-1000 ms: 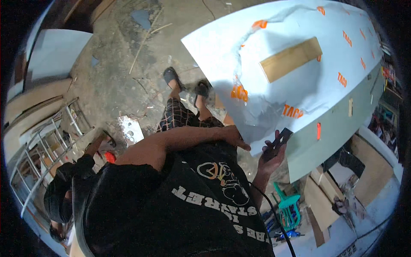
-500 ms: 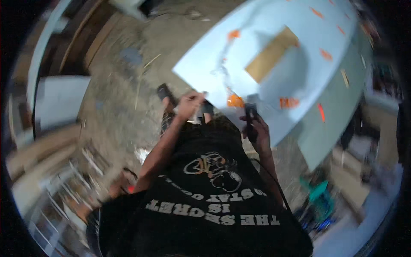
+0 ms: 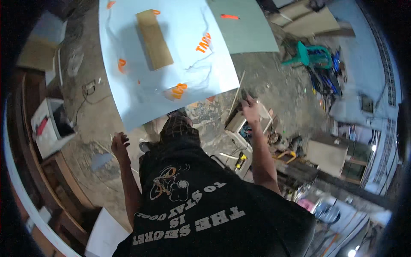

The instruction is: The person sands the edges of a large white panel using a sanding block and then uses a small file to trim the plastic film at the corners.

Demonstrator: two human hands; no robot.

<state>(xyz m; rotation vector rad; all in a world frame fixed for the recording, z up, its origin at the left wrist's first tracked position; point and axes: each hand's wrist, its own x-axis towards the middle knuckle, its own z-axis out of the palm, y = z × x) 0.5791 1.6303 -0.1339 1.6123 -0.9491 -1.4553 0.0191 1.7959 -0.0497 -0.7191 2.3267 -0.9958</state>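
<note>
My right hand (image 3: 251, 112) reaches out past the sheet's near right corner, over a white stool-like frame (image 3: 266, 116) with tools in it. Its fingers are closed around a small dark tool (image 3: 245, 94), blurred and partly hidden. Low on the left, my left hand (image 3: 120, 144) hangs beside the near left corner of the large pale-blue sheet (image 3: 188, 25). Its fingers are loosely curled and apart, with nothing visible in them. On the sheet lie a flat brown board (image 3: 154, 40) and patches of clear film with orange print (image 3: 176, 91).
A grey-green sheet (image 3: 246, 34) with an orange cutter (image 3: 230, 17) lies beyond on the right. A green plastic chair (image 3: 314, 55) stands at right. A yellow-and-black tool (image 3: 241, 160) lies near my right forearm. Wooden shelving (image 3: 36, 124) lines the left.
My view has turned right, so the sheet now lies ahead and left. My hands have moved apart, the right one out to the stool-like frame, the left away from the sheet's corner.
</note>
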